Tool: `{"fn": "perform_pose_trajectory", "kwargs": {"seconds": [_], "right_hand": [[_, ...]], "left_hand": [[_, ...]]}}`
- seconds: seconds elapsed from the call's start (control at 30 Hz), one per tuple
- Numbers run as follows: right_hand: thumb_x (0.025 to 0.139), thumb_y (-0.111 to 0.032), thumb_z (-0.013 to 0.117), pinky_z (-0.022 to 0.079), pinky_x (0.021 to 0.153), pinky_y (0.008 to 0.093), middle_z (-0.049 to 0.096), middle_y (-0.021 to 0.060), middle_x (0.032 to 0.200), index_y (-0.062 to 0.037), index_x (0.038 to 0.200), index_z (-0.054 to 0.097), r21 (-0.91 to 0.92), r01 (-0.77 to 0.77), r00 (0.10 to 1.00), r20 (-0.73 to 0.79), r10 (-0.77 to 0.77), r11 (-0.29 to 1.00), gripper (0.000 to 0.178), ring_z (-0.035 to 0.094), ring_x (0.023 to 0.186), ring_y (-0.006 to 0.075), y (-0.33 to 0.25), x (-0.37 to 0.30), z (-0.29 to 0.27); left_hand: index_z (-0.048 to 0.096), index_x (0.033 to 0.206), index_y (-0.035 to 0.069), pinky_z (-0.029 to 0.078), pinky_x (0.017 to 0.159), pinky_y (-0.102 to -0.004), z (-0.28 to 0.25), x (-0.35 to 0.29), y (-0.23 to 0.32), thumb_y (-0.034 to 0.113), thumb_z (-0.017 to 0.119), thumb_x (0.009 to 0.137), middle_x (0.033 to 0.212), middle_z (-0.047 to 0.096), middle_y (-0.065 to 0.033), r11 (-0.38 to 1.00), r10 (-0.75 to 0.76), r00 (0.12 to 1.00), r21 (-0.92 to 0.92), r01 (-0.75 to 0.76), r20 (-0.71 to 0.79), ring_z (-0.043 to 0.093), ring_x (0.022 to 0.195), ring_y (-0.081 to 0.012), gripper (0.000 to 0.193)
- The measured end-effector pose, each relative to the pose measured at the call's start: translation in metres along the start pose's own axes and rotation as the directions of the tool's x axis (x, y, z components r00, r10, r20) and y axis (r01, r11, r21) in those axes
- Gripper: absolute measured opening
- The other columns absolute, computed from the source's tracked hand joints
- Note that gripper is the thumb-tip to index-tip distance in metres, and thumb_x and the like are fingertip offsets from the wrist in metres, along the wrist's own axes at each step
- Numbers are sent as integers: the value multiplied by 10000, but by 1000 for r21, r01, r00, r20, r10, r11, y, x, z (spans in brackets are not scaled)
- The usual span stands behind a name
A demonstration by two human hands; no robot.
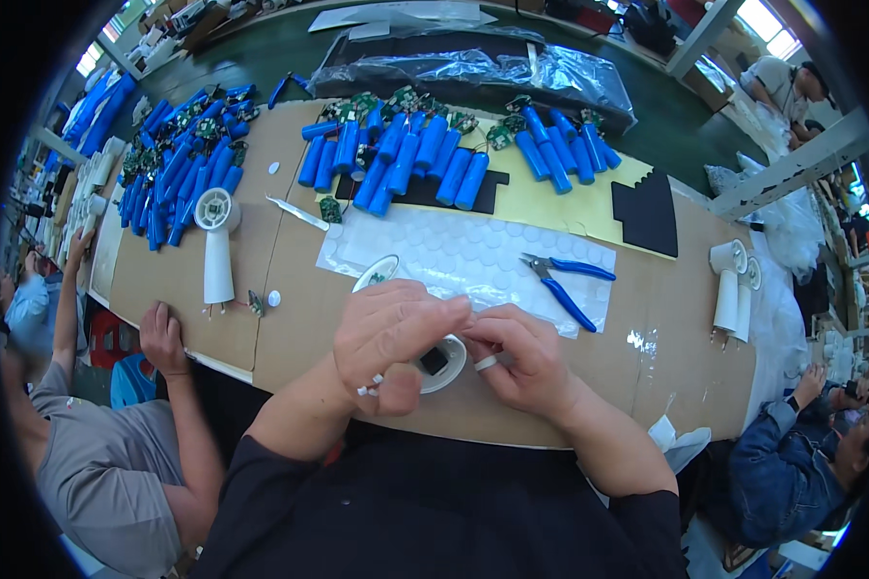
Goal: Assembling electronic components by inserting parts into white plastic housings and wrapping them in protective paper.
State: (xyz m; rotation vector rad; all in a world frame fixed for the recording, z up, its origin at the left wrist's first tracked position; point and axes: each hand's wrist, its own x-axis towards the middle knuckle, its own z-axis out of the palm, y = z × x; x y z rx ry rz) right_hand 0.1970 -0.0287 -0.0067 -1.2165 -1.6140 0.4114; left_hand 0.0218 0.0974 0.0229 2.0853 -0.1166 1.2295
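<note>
My left hand and my right hand meet at the middle of the table's near side. Under them is a white plastic housing, with a dark block in its rounded lower end. An oval white end with a green circuit board shows beyond my left hand. My right fingers are pinched together, a white ring on one of them. The left fingertips come close to them, bent together over the housing. Whatever is between the fingertips is too small or hidden to make out.
Blue-handled cutters lie on a sheet of round clear stickers. Blue battery cells with circuit boards cover the far side, more piled at left. White fan-like bodies stand left and right. Co-workers sit on both sides.
</note>
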Motion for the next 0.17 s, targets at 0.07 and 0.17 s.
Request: {"fn": "perform_pose_trajectory", "kwargs": {"seconds": [0.07, 0.17], "right_hand": [[787, 14, 682, 525, 593, 336, 661, 103, 875, -54, 994, 640, -9, -16, 999, 45, 17, 1000, 223, 654, 685, 260, 0, -1, 0], [789, -5, 691, 538, 624, 339, 663, 101, 889, -65, 1014, 642, -24, -34, 997, 76, 36, 999, 238, 670, 725, 262, 0, -5, 1]], "left_hand": [[610, 1234, -86, 523, 619, -380, 0, -1, 1, 243, 421, 1007, 974, 703, -196, 997, 62, 997, 44, -65, 54, 670, 697, -277, 441], [596, 1200, -46, 518, 581, -387, 2, -1, 4, 401, 327, 1069, 922, 722, -169, 988, 76, 995, 128, -85, 70, 655, 644, -284, 538]]}}
